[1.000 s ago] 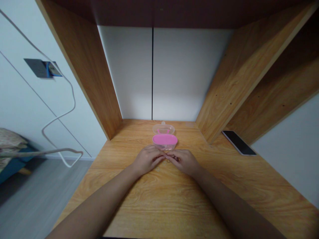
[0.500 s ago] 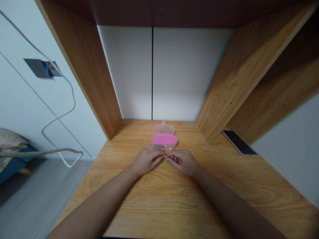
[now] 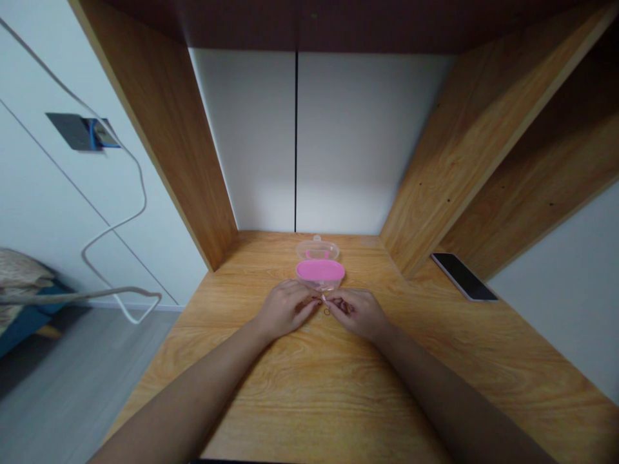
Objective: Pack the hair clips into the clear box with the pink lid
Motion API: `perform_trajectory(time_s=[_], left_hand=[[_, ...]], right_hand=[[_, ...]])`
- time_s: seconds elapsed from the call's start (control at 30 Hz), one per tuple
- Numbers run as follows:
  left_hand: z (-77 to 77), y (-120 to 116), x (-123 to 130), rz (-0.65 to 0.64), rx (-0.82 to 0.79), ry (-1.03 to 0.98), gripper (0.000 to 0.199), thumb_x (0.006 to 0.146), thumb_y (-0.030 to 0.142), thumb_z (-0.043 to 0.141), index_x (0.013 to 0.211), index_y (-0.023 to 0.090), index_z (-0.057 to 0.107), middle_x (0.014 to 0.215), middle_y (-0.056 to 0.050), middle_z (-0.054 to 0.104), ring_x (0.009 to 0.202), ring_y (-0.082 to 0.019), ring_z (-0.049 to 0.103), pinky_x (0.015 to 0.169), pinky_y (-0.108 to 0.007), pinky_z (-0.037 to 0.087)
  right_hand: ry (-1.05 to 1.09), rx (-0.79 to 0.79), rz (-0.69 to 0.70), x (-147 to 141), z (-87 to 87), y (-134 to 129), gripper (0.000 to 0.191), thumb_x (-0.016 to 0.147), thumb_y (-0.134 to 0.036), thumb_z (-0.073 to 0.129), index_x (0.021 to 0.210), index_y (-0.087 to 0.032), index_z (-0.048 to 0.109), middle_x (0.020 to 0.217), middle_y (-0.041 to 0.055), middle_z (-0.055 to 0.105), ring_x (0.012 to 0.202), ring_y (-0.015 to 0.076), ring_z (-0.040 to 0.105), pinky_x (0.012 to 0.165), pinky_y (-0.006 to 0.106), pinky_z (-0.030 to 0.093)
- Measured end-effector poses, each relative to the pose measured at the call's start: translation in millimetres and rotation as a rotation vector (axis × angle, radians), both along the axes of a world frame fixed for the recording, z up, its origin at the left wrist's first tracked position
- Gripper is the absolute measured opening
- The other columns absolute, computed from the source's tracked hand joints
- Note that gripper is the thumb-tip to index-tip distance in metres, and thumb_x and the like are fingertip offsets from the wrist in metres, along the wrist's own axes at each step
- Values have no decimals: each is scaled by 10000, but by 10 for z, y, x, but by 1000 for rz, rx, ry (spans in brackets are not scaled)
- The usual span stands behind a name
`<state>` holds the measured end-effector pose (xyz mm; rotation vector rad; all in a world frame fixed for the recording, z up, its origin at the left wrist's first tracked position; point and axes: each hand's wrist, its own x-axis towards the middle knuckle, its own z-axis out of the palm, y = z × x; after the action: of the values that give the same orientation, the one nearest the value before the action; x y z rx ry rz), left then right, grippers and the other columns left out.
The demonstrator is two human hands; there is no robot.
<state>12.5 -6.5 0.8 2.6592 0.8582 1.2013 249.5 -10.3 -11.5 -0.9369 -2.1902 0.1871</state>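
My left hand and my right hand meet fingertip to fingertip, low over the wooden desk. Between the pinched fingertips shows a tiny pale piece, too small to name. My right thumb and forefinger are closed on it; what the closed left fingertips hold is hidden. A thin dark loop shows just below the fingertips; I cannot tell whether it hangs or lies on the desk. Right behind the hands stands an oval clear box with a pink top. Its clear lid, with a pink handle, lies farther back.
A phone lies dark side up at the right, beside a wooden upright panel. White back panels close off the desk behind the box. A pale cable hangs along the wall at left.
The fingertips have shifted slightly, and the pale piece now stands more upright between them. A thin dark loop has come into view below the fingers. The box and phone stay put.
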Motion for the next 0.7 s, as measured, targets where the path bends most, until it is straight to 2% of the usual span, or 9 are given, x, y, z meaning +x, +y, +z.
perform_trajectory(time_s=[0.13, 0.23, 0.47, 0.6, 0.7], left_hand=[[4, -8, -3, 14, -16, 12, 177, 947, 254, 588, 1076, 201, 696, 973, -60, 778, 866, -198, 707, 815, -351, 554], [2, -10, -1, 21, -11, 9, 179, 947, 250, 581, 1078, 202, 694, 967, -53, 778, 854, -194, 706, 802, -351, 553], [-10, -4, -14, 61, 0, -2, 175, 938, 224, 572, 1064, 202, 693, 935, -60, 755, 844, -196, 683, 801, -356, 544], [-8, 1, -30, 109, 21, -18, 207, 928, 200, 554, 1088, 200, 687, 1032, -90, 730, 969, -222, 669, 878, -384, 538], [19, -6, -27, 167, 44, -25, 318, 919, 203, 554, 1223, 209, 647, 1210, -117, 678, 1097, -249, 634, 952, -416, 517]], right_hand=[[49, 86, -107, 7, 61, 0, 127, 935, -288, 625, 960, -247, 742, 764, 30, 743, 629, 165, 651, 684, 309, 519], [164, 110, -211, -2, 115, 8, 104, 916, -288, 646, 928, -260, 746, 791, 47, 736, 722, 202, 668, 726, 349, 534], [412, 95, -336, -16, 151, 76, 95, 892, -266, 661, 892, -233, 751, 801, 44, 633, 723, 189, 624, 640, 316, 519], [437, 64, -352, -16, 128, 114, 92, 883, -263, 668, 872, -221, 750, 793, 29, 614, 704, 172, 604, 625, 299, 506], [430, 27, -347, -19, 110, 133, 103, 882, -273, 668, 879, -218, 755, 784, 24, 606, 695, 167, 592, 622, 292, 500]])
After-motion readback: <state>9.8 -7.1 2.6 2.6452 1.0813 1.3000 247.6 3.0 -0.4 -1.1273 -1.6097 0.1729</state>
